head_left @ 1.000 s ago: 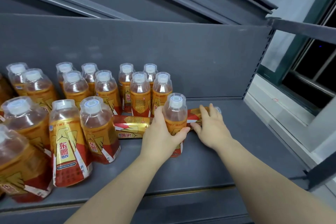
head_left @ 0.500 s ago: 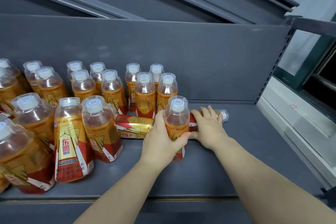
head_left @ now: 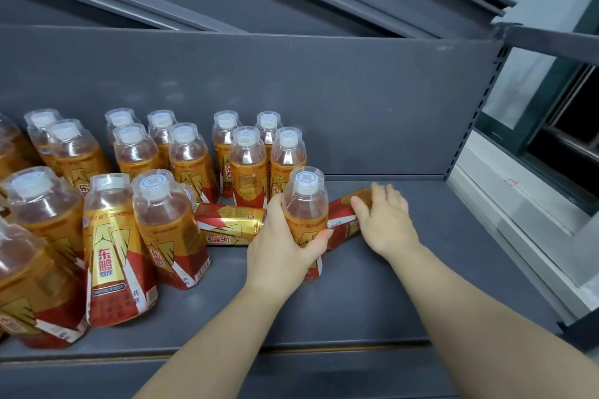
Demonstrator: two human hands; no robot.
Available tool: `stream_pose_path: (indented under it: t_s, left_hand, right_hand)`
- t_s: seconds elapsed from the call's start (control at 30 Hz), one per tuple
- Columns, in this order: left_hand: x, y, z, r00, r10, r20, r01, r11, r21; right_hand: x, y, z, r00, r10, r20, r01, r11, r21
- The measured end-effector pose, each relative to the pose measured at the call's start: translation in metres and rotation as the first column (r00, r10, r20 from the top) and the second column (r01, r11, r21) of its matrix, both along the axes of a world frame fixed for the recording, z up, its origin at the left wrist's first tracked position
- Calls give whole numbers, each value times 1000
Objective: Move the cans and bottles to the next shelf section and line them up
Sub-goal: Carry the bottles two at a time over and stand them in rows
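**Head camera: two hands, two bottles at the open end of a grey shelf**

From my remote seat, much of the fallen bottle (head_left: 343,221) is hidden: the right hand (head_left: 385,223) covers its neck end, and the upright bottle (head_left: 304,204) hides its base. The outermost standing bottles (head_left: 181,155) are cut off by the left edge, and I cannot read the small print on the labels.

A gold can (head_left: 228,227) lies on its side on the shelf (head_left: 437,269), between the front row of bottles and the left hand (head_left: 282,246). The back panel (head_left: 324,91) closes the rear, and a window frame (head_left: 505,136) stands to the right.

The left hand is wrapped round the upright bottle's middle, thumb across the label, with the base on the shelf. The right hand's fingers curl over the fallen bottle, which lies just behind and touches the upright one.
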State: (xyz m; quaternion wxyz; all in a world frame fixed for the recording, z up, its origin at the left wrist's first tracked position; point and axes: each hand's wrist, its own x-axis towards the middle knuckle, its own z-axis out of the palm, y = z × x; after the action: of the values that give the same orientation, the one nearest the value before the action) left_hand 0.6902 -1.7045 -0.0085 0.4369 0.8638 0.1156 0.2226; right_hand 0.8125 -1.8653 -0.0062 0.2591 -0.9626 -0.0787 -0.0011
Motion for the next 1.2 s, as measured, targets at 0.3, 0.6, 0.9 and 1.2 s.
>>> stream_pose_path:
  t_s: [0.3,0.6,0.9,1.2]
  left_hand:
    - [0,1,1,1000,-4,-15,4,1000,28]
    - [1,2,1,1000,-9,-25,10,999,39]
    - [0,3,0,999,-15,-30,16,999,35]
    - [-2,2,1,999,-29,-12,30,999,21]
  right_hand:
    - [16,28,-6,932,-291,-217,308,950,50]
    - [19,31,-5,923,-259,-284,372,788,491]
    - [10,42,0,947,-225,-230,322,645,693]
    - [-4,30,11,972,-211,-101,220,677,702]
